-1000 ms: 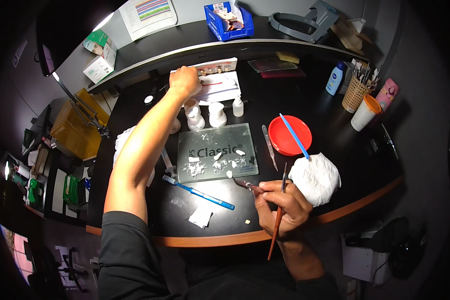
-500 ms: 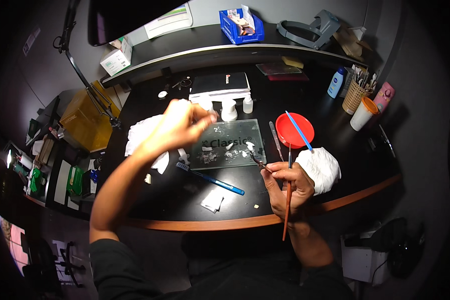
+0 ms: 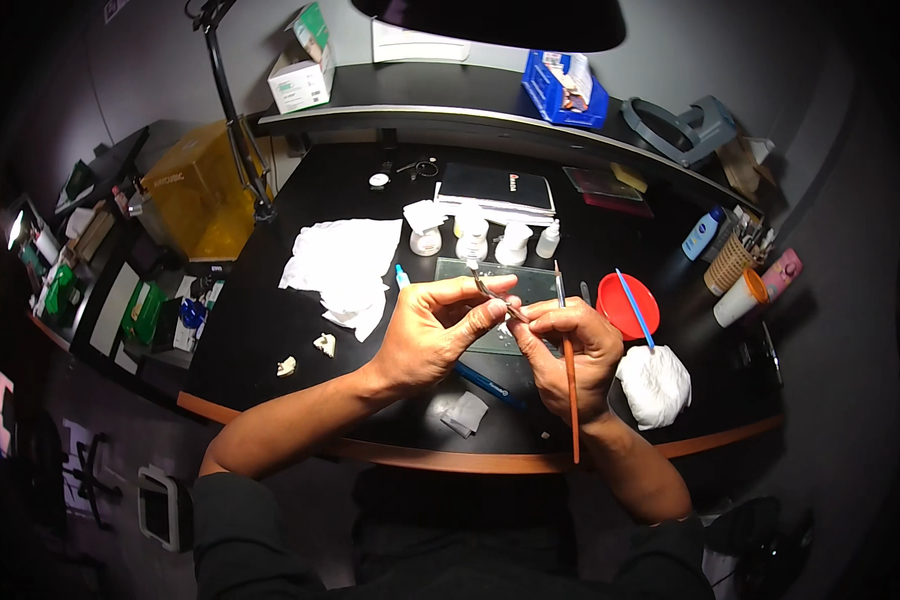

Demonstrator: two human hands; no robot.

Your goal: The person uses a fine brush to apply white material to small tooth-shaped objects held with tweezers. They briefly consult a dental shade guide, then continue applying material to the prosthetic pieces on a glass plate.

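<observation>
My right hand (image 3: 575,350) is closed around a thin brush (image 3: 572,405) with a reddish-brown handle, held nearly upright, bristles up. The same fingertips also pinch a slim, curved metal instrument (image 3: 483,287). A small white piece (image 3: 473,266) appears at its upper end. My left hand (image 3: 425,335) has come in from the left, thumb and forefinger closed on the instrument near my right fingertips. Behind both hands lies a glass slab (image 3: 455,268), largely hidden. Below them, a blue toothbrush (image 3: 488,384) is partly covered by my left hand.
White jars (image 3: 472,240) and a small bottle (image 3: 549,240) stand behind the slab. White cloth (image 3: 345,265) lies left; two cream pieces (image 3: 325,344) sit nearer. At right are a red bowl (image 3: 622,300) with a blue stick (image 3: 635,310) across it and a wadded white cloth (image 3: 660,385).
My left hand has come down from above the jars to meet the right hand at the metal instrument. The right hand keeps the brush and instrument. The whole view has shifted.
</observation>
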